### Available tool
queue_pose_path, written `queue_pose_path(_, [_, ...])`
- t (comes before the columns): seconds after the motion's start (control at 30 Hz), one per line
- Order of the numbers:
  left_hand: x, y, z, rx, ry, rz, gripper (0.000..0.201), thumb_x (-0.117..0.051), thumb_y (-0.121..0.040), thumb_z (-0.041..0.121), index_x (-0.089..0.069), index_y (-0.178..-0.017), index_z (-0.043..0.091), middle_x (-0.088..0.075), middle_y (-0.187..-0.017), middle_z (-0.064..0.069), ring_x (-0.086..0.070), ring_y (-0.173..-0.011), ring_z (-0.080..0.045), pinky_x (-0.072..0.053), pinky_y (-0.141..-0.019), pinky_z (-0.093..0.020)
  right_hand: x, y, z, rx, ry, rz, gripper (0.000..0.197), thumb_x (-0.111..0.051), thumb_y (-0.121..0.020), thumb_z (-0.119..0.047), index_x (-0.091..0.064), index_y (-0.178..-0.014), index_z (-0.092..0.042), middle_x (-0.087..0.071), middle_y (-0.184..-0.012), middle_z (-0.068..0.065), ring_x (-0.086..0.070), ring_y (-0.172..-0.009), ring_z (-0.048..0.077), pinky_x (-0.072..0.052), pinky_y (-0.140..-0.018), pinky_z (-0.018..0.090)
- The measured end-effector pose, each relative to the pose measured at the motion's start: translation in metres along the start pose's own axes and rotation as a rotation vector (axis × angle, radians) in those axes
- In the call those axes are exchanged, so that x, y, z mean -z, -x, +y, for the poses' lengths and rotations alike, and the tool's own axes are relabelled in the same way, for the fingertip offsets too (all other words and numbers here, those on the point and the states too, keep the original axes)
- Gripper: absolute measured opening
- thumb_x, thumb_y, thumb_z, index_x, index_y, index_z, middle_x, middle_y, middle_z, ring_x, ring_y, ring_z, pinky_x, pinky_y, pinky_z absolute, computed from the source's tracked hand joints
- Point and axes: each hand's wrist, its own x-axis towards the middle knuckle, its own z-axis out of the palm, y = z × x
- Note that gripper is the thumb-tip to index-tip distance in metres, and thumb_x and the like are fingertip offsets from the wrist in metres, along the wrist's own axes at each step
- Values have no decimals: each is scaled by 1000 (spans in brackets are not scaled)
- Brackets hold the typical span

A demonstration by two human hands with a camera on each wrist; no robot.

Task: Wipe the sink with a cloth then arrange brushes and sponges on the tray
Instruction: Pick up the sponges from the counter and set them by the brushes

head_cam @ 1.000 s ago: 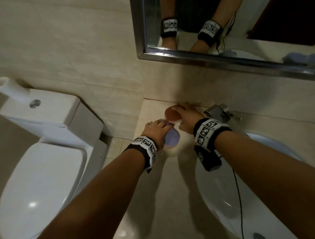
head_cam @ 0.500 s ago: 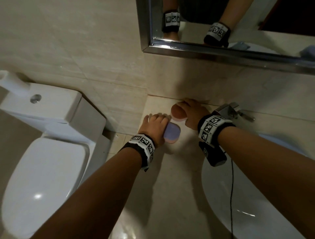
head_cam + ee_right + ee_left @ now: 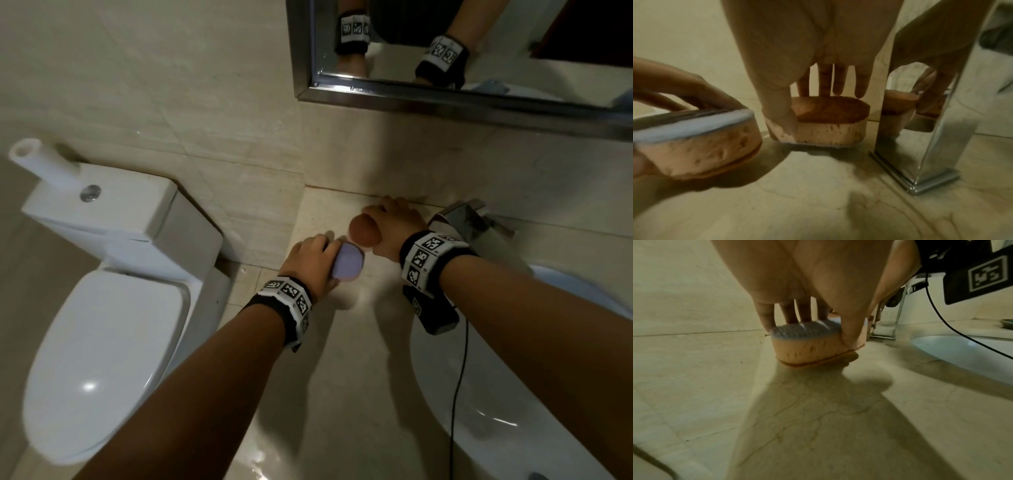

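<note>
My left hand (image 3: 310, 262) has its grip clamped on the blue-topped sponge (image 3: 348, 263), thumb on one side and fingers on the far edge; its underside looks just at the stone surface (image 3: 346, 359), though I cannot tell if it touches. My right hand (image 3: 394, 229) pinches the brown-topped sponge (image 3: 364, 230) the same way, by the back wall just left of the chrome tap (image 3: 469, 222). The two sponges sit close together, left of the white sink (image 3: 513, 411)

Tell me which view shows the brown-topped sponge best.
Right wrist: the brown-topped sponge fills the centre, showing its dark top, pale pitted side, and the right hand gripping it. The head view shows only its top. The left wrist view hides it behind the left hand.
</note>
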Motion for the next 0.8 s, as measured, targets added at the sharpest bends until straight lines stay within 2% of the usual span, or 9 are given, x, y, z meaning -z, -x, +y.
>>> queue_pose_path(0.07, [4, 12, -1, 14, -22, 13, 74, -58, -85, 43, -23, -147, 22, -39, -138, -8, -41, -122, -29, -40, -100, -40, 6, 16, -7, -4, -87, 62, 74, -64, -78, -42, -33, -142, -21, -32, -143, 11, -37, -128, 33, -39, -103, 46])
queue_pose_path(0.17, [13, 31, -2, 21, -56, 58, 71, -51, -88, 46, -17, -149, 32, -34, -144, -7, -38, -124, -32, -40, -100, -42, 17, 41, -19, -22, -186, 102, 72, -65, -77, -46, -36, -139, -22, -36, -138, 11, -45, -122, 33, -43, -99, 46])
queue_pose_path(0.3, [31, 54, 2, -8, -90, 92, 71, -49, -90, 45, -13, -149, 34, -30, -148, -6, -35, -128, -31, -38, -102, -43, 31, 76, -28, -45, -101, 179, 69, -61, -77, -55, -41, -134, -21, -47, -132, 8, -51, -117, 28, -42, -97, 41])
queue_pose_path(0.4, [40, 68, 7, -9, -84, 129, 71, -50, -90, 43, -13, -149, 33, -33, -146, -7, -36, -127, -31, -38, -103, -44, 37, 97, -28, -47, -145, 183, 67, -62, -75, -57, -44, -130, -22, -52, -129, 5, -52, -115, 25, -43, -96, 38])
queue_pose_path(0.5, [47, 74, 15, -32, -96, 159, 69, -50, -90, 40, -15, -149, 32, -35, -142, -9, -38, -126, -31, -38, -103, -44, 38, 114, -24, -62, -160, 192, 75, -56, -74, -67, -40, -134, -25, -50, -134, 6, -50, -120, 27, -43, -101, 42])
queue_pose_path(0.6, [50, 78, 25, -46, -85, 170, 68, -49, -89, 35, -17, -149, 31, -39, -137, -12, -41, -123, -32, -37, -103, -44, 35, 134, -16, -85, -178, 204, 75, -51, -78, -68, -33, -140, -29, -44, -141, 7, -45, -126, 28, -41, -103, 42])
queue_pose_path(0.8, [60, 90, 62, -89, -100, 186, 69, -52, -88, 34, -20, -148, 29, -43, -131, -12, -46, -116, -32, -39, -99, -42, 36, 175, 11, -98, -152, 220, 77, -55, -75, -67, -32, -139, -31, -41, -142, 6, -46, -125, 28, -42, -103, 44])
